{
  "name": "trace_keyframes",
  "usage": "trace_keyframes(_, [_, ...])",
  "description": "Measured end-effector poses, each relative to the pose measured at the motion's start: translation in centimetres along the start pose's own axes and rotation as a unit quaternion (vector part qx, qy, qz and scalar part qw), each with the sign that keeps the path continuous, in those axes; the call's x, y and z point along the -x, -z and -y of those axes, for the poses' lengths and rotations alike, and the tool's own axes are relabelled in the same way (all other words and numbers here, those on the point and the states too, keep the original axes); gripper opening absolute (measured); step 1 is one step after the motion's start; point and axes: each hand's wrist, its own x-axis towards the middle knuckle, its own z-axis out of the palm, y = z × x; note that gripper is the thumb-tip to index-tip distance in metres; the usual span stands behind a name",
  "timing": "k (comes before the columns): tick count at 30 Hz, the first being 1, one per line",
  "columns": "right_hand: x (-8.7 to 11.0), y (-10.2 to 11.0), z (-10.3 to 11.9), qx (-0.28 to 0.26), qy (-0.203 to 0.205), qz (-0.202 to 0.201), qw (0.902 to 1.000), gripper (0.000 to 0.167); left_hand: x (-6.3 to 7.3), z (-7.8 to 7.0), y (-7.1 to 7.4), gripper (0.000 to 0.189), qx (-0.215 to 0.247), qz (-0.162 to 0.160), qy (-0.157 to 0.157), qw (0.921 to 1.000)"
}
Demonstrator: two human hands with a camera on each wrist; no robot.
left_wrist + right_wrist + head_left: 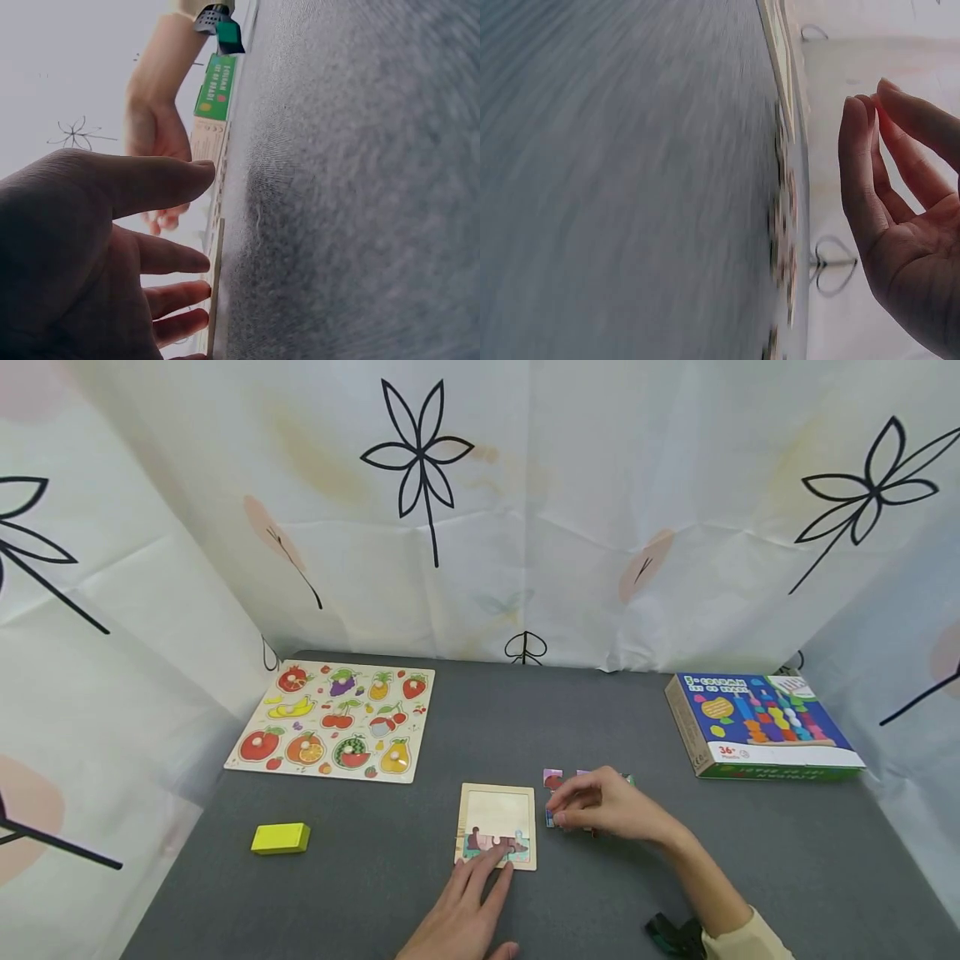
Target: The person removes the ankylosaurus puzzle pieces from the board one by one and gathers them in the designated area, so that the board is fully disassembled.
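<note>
I see the left hand on the puzzle tray, lower centre of frame, fingers apart, likely steadying it. Right hand is over the loose pieces, right of centre; fingertips bunched, can't tell if they pinch one.

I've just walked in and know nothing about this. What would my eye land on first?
Probably the colourful fruit board at the table's far left and the bright box at its far right. Next, near the front, the left hand rests on the small puzzle tray and the right hand hovers over loose pieces beside it. Behind, black flowers stand out on pale cloth.
</note>
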Motion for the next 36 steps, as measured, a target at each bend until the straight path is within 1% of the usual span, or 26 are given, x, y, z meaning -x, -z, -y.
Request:
trace_keyframes(3, [-1.2, -1.0, 0.5, -0.006, 0.013, 0.017, 0.9998, 0.022, -0.1, 0.0, -0.2, 0.078, 0.008, 0.011, 0.008, 0.9999])
trace_keyframes(7, [-2.8, -2.4, 1.1, -0.016, 0.030, 0.042, 0.9986, 0.022, -0.2, 0.1, 0.1, 0.076, 0.017, 0.030, 0.013, 0.9993])
trace_keyframes(10, [-3.9, -3.4, 1.3, -0.015, 0.030, 0.057, 0.9978, 0.021, -0.2, 0.2, 0.3, 0.074, 0.017, 0.035, 0.011, 0.9992])
trace_keyframes(15, [-5.4, -4.6, 1.4, -0.021, 0.020, 0.083, 0.9961, 0.021, -0.2, 0.4, 0.2, 0.075, 0.016, 0.047, 0.012, 0.9987])
trace_keyframes(17, [-6.0, -5.0, 1.5, -0.025, 0.019, 0.095, 0.9950, 0.021, -0.2, 0.5, 0.1, 0.075, 0.008, 0.041, 0.008, 0.9991])
trace_keyframes(19, [-6.6, -5.3, 1.6, -0.023, 0.016, 0.105, 0.9941, 0.019, -0.2, 0.5, -0.1, 0.074, -0.005, 0.025, -0.002, 0.9997])
trace_keyframes(22, [-7.3, -5.9, 1.8, 0.004, 0.016, 0.110, 0.9938, 0.016, -0.1, 0.7, -0.4, 0.072, -0.024, -0.001, -0.015, 0.9996])
trace_keyframes(26, [-7.9, -6.4, 2.4, 0.054, 0.009, 0.100, 0.9935, 0.013, 0.0, 0.8, -0.6, 0.071, -0.027, -0.011, -0.020, 0.9994])
trace_keyframes(28, [-8.0, -6.6, 2.6, 0.074, 0.002, 0.090, 0.9931, 0.011, 0.1, 0.9, -0.7, 0.071, -0.025, -0.010, -0.020, 0.9994])
trace_keyframes(31, [-8.0, -6.9, 2.9, 0.088, -0.006, 0.081, 0.9928, 0.008, 0.0, 0.9, -0.7, 0.071, -0.020, -0.005, -0.018, 0.9996])
trace_keyframes(36, [-8.0, -7.2, 3.0, 0.086, -0.012, 0.087, 0.9924, 0.006, 0.0, 0.8, -0.6, 0.071, -0.003, 0.018, -0.005, 0.9998])
